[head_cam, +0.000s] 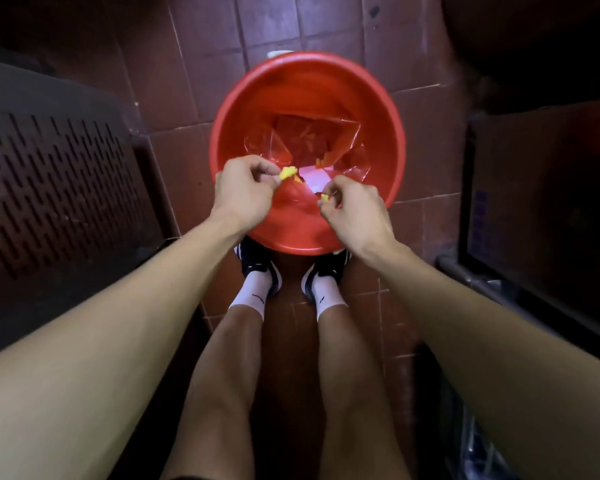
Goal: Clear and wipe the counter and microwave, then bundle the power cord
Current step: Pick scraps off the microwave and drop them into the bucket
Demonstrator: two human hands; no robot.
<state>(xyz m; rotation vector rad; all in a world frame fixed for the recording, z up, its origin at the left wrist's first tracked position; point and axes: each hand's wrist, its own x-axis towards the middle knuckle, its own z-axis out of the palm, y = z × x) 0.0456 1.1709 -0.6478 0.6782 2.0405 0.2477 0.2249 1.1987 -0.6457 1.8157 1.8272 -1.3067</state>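
Over the red bin on the tiled floor, both hands hang just inside the near rim, so whatever they let go should land in it. Left hand is curled almost closed, its fingertips pinching a yellow scrap. Right hand is closed the same way on a smaller yellow bit. Clear plastic already lies crumpled at the bottom, with something pale under it. Judging by this, it is the clearing step: scraps are being carried off the bench and dropped here before any wiping. Bench, microwave and cord cannot be made out; a slotted dark panel stands at the left. Feet touch the bin's near edge, keeping the drop short
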